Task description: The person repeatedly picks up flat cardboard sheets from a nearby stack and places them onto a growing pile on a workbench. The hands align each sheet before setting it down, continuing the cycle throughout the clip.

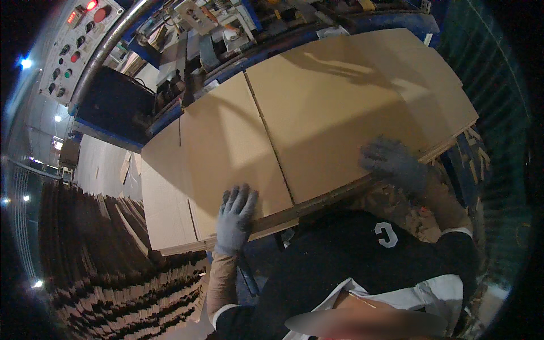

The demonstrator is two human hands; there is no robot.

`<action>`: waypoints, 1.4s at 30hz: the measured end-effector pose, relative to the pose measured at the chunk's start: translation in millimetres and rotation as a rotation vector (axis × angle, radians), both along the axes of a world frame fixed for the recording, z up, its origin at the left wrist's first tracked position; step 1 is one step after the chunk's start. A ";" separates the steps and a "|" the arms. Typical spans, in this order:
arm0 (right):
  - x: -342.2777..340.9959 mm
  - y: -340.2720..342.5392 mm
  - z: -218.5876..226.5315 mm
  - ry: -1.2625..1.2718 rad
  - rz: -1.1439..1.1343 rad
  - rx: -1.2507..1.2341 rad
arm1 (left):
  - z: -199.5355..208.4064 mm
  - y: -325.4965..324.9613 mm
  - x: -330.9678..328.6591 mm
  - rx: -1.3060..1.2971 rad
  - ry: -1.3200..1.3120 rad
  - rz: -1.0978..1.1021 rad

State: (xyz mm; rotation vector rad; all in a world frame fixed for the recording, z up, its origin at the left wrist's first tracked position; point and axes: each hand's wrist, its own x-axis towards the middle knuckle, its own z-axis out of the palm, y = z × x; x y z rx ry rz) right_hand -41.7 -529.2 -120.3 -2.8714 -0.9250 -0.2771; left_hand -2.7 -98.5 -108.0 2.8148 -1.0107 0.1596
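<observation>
A large flat cardboard sheet (328, 124), with slots and crease lines, lies in front of me on top of a thin pile of similar sheets. My left hand (235, 218), in a grey glove, rests flat near its close edge, left of the long slot, with the fingers pointing away from me. Farther right, my right hand (394, 163) wears a grey glove too and lies over the near edge, fingers stretched out on the board. Neither hand grips anything.
Beyond the cardboard stands a blue machine (226, 42) with metal parts. A control panel (71, 54) with buttons and a red light is at upper left. Tall stacks of cardboard (113, 266) fill the lower left. Cardboard scraps (411, 212) lie below my right arm.
</observation>
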 end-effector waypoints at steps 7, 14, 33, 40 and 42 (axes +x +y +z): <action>55.7 -51.2 3.3 -0.021 -0.098 0.033 | -0.7 -35.6 17.4 0.036 -0.117 -0.201; 54.1 -57.3 10.6 0.067 -0.123 -0.052 | 7.4 -32.5 24.3 -0.061 -0.183 -0.204; 228.2 -45.3 -17.4 -0.178 -0.344 0.143 | -6.4 -36.0 235.6 -0.040 -0.457 0.356; 31.5 -131.9 9.2 -0.363 -1.130 0.321 | -50.5 112.5 82.9 -0.287 -0.405 1.236; -8.5 -139.4 7.6 -0.019 -1.516 0.296 | -73.2 145.5 58.7 -0.275 -0.400 1.461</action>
